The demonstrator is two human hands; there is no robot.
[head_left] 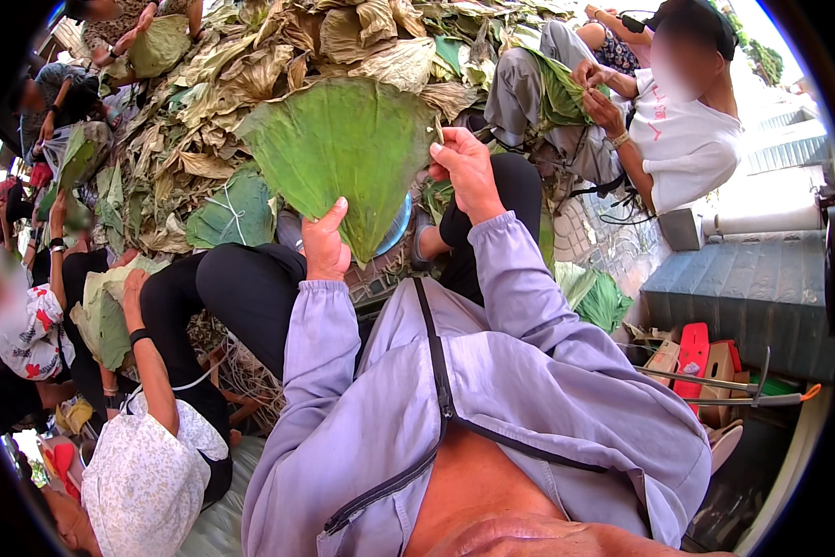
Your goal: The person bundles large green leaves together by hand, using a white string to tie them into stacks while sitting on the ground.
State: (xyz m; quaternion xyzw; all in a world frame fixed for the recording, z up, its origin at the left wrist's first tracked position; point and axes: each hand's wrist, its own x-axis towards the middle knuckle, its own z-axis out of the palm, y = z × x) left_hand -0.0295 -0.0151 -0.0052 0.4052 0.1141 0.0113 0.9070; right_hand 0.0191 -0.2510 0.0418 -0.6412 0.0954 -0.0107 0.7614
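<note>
A large green lotus leaf (343, 148), folded into a fan shape, is spread upright in front of me with its point downward. My left hand (327, 246) grips it low on the left side, thumb on the near face and the other fingers hidden behind. At the leaf's upper right edge, my right hand (470, 176) is closed in a pinch between thumb and fingers. A small pale green bit shows at those fingertips; whether it is still joined to the leaf I cannot tell. Behind the leaf, part of a blue round object (399, 225) shows near my knees.
A big heap of dry brown leaves (380, 46) lies beyond. A green leaf bundle tied with white string (236, 209) rests left of my leaf. Co-workers sit on both sides; one at the right holds a leaf (561, 93). Folded green leaves (603, 299) lie right of me.
</note>
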